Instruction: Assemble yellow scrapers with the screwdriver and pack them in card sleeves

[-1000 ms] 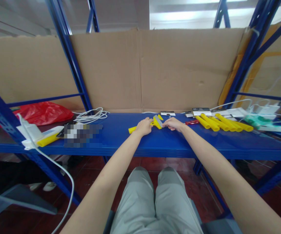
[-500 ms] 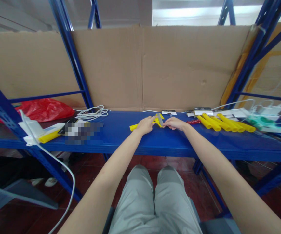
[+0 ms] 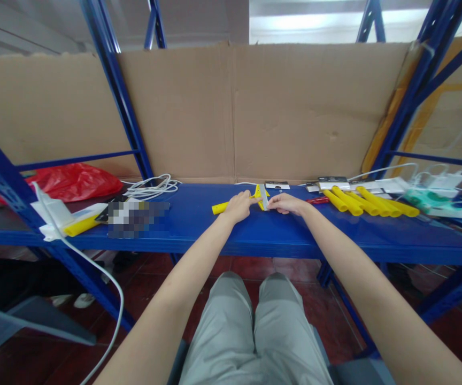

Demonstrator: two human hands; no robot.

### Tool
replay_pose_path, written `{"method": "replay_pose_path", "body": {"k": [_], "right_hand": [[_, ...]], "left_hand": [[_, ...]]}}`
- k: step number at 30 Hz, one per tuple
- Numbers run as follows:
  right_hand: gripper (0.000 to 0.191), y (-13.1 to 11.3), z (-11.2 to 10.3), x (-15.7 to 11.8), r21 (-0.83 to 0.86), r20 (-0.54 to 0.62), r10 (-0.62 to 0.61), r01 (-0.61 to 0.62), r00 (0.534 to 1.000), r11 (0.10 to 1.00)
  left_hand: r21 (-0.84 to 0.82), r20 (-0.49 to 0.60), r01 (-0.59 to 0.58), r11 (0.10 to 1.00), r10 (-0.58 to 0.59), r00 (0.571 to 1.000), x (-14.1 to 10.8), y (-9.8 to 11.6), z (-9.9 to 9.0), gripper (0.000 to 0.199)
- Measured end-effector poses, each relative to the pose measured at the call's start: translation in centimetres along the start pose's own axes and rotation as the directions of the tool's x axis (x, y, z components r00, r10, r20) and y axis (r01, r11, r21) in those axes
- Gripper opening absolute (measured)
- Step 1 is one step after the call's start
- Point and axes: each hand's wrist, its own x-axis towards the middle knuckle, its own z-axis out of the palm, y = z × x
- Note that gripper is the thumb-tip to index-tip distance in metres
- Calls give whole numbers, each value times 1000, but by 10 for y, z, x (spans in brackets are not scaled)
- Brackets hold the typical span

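A yellow scraper [image 3: 219,208] with a broad grey blade lies just above the blue shelf top, its handle pointing left. My left hand [image 3: 238,207] is wrapped over the handle near the head, with the index finger stretched toward the blade. On the other side, my right hand [image 3: 285,203] has its fingers pinched together at the near end of the blade. Whether a small piece sits between those fingertips is too small to tell. A red tool [image 3: 318,200], perhaps a knife, lies right of my right hand.
Several yellow tubes or handles [image 3: 349,202] lie in a row at the right, beside black-and-white cards [image 3: 333,183] and a power strip [image 3: 447,213]. Coiled white cable [image 3: 151,185] and a red plastic bag [image 3: 76,181] are at the left. Cardboard [image 3: 283,112] stands along the back.
The scraper's head has turned slightly, so its blade stands more nearly straight away from me. My left index finger now reaches further along the head. Both hands stay in nearly the same place.
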Motion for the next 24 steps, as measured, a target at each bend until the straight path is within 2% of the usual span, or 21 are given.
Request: {"method": "replay_pose_path", "body": {"k": [7, 17, 24], "right_hand": [[17, 3, 1, 1, 142, 10, -19, 18, 1000, 990], [31, 6, -2, 0, 78, 59, -78, 73, 995, 994], [33, 13, -7, 4, 42, 163, -146, 141, 976, 989]], "left_hand": [[-19, -23, -52, 998, 52, 998, 0, 2, 2, 60], [-23, -25, -117, 993, 116, 993, 0, 7, 2, 56], [-31, -11, -143, 989, 142, 990, -3, 11, -2, 48]]}}
